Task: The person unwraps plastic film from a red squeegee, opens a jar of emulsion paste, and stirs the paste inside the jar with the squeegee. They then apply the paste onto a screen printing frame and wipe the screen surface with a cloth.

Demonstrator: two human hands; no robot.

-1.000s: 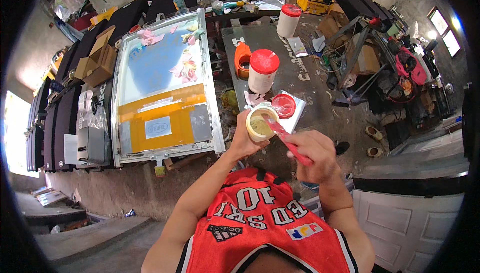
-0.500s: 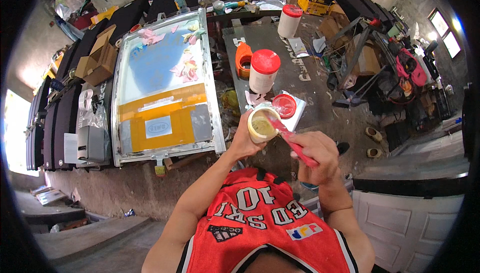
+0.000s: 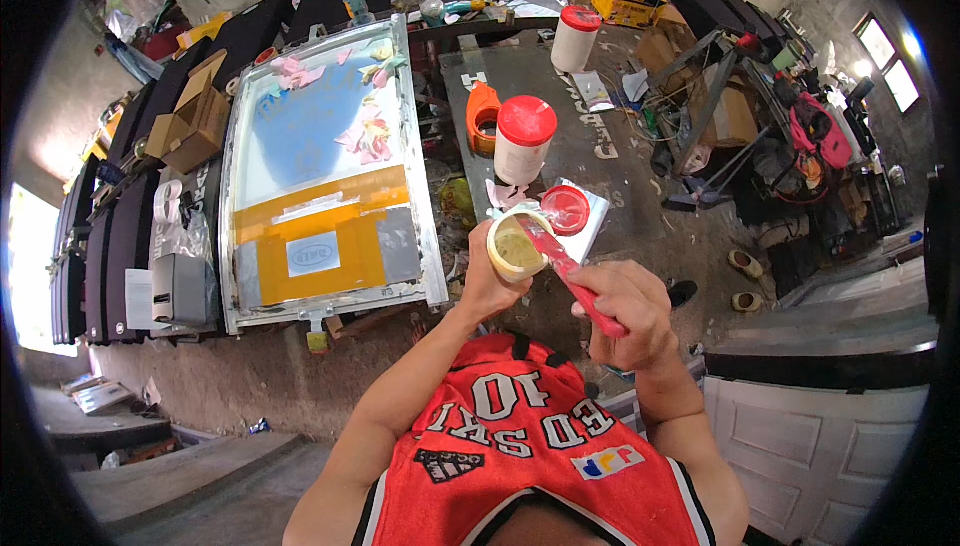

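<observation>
Left hand [image 3: 490,281] clasps the open jar [image 3: 514,273], right hand [image 3: 632,310] the red spatula [image 3: 554,255]; careless flicks could spatter the red lid [image 3: 566,210] at two o'clock.

The head camera is the left unit of a side-by-side fisheye pair worn on the person's head. Its lens faces steeply downward and forward. The jersey [image 3: 510,396], nearest the lens, occupies 6 o'clock; the forearms [image 3: 405,371] enter from the lower edge. The left grip [image 3: 485,278] and tub [image 3: 517,258] lie at near range by the picture's centre, the right grip [image 3: 632,311] toward 4 o'clock. The desk [image 3: 530,66] extends toward 1 o'clock. Wide coverage includes a distant window [image 3: 878,46] at 2 o'clock.
</observation>
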